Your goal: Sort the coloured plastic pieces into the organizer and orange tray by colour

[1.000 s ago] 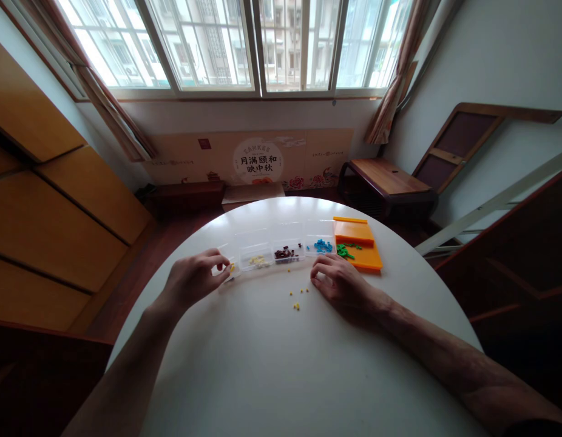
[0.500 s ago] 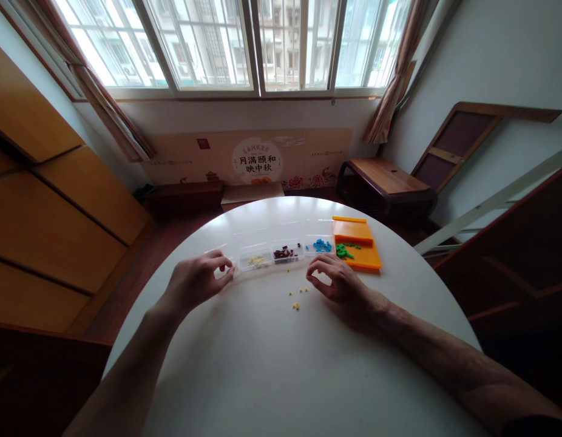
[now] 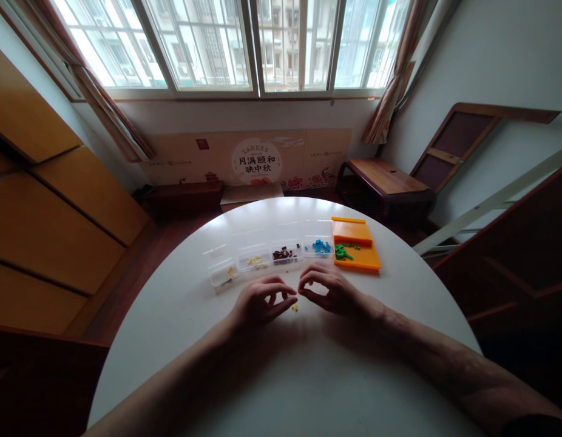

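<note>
My left hand (image 3: 261, 301) is over the middle of the white round table, thumb and index finger brought together in a pinch. Facing it, my right hand (image 3: 333, 292) is curled the same way, its fingertips almost meeting those of the left. Whatever sits between either pair of fingertips is too small to make out. Just below them lie a few tiny yellow pieces (image 3: 295, 308). Behind the hands stand clear lidded boxes: one with yellow bits (image 3: 229, 271), one with pale yellow pieces (image 3: 256, 261), one with dark brown pieces (image 3: 284, 254), one with blue pieces (image 3: 321, 246).
An orange tray (image 3: 369, 258) with green pieces (image 3: 341, 252) stands at the right end of the boxes. The white table (image 3: 281, 388) has a curved far edge. Beyond it are a wooden stool (image 3: 390, 176) and a printed cardboard panel (image 3: 317, 155).
My left hand has moved right and nearer, from the leftmost clear box to my right hand, uncovering that box. My right hand has shifted slightly left and down.
</note>
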`<state>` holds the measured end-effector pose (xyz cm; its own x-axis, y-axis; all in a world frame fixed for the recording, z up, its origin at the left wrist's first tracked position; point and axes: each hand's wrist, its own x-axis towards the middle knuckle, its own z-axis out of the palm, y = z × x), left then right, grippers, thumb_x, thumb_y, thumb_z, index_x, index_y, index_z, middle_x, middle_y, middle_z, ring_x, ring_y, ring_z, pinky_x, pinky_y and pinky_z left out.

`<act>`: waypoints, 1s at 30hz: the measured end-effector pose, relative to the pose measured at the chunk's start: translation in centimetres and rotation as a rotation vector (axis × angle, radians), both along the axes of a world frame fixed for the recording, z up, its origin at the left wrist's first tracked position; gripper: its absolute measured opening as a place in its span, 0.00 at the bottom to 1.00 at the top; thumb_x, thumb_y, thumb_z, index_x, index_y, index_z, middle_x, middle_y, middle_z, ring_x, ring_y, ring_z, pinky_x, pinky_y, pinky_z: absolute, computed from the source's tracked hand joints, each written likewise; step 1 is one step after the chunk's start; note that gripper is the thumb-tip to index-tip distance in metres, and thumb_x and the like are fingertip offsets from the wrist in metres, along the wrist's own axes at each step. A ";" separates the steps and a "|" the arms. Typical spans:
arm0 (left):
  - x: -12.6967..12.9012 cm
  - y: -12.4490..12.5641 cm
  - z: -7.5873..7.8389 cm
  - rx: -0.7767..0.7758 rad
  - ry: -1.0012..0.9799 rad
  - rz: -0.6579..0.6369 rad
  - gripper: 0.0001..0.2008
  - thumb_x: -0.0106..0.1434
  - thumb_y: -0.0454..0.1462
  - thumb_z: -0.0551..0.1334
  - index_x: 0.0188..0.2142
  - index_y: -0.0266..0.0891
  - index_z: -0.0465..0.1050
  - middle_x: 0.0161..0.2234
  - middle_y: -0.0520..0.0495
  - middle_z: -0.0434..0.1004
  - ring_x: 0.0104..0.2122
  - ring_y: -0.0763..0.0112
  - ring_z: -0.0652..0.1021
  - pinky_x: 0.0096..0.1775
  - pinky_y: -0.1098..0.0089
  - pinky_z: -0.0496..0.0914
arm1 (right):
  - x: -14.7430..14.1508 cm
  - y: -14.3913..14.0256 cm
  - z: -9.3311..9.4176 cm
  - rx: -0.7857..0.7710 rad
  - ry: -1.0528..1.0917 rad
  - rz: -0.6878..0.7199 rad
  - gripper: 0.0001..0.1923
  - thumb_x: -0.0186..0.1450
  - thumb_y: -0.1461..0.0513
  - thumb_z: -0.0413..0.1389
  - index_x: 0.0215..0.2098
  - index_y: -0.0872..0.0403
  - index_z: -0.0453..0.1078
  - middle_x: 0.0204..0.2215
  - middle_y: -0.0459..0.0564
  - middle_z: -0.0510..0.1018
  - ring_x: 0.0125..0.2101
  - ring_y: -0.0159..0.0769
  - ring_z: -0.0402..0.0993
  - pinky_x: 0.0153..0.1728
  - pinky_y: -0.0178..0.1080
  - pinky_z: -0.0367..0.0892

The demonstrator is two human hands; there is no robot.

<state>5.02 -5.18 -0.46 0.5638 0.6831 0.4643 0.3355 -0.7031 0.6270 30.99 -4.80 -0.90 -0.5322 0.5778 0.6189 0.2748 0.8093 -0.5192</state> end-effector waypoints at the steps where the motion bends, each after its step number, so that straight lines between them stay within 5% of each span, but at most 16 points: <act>1: 0.0 0.0 0.1 -0.026 -0.019 -0.022 0.10 0.75 0.43 0.68 0.42 0.40 0.87 0.33 0.46 0.82 0.25 0.76 0.75 0.27 0.74 0.69 | -0.1 0.0 0.0 0.010 -0.008 0.001 0.01 0.77 0.62 0.62 0.45 0.50 0.75 0.42 0.52 0.82 0.43 0.40 0.80 0.45 0.43 0.78; 15: 0.2 0.1 0.9 -0.140 -0.067 -0.103 0.15 0.76 0.46 0.68 0.40 0.37 0.86 0.32 0.45 0.81 0.23 0.78 0.70 0.25 0.74 0.65 | 0.0 -0.1 0.0 0.016 -0.052 0.036 0.02 0.76 0.60 0.65 0.45 0.49 0.77 0.41 0.51 0.84 0.43 0.41 0.81 0.48 0.44 0.78; 22: -0.1 0.1 1.5 -0.116 -0.068 -0.116 0.10 0.75 0.42 0.69 0.40 0.39 0.86 0.34 0.45 0.82 0.25 0.77 0.73 0.26 0.75 0.68 | 0.3 -0.1 0.3 0.030 -0.093 0.015 0.02 0.75 0.60 0.65 0.46 0.48 0.77 0.43 0.51 0.84 0.45 0.41 0.81 0.49 0.44 0.78; 30: -6.5 3.0 3.5 0.262 0.181 0.287 0.09 0.73 0.41 0.67 0.39 0.42 0.86 0.37 0.49 0.84 0.24 0.78 0.74 0.29 0.75 0.69 | 2.2 0.2 0.1 -0.006 -0.217 -0.145 0.10 0.67 0.64 0.68 0.45 0.48 0.76 0.47 0.52 0.82 0.48 0.47 0.79 0.56 0.52 0.75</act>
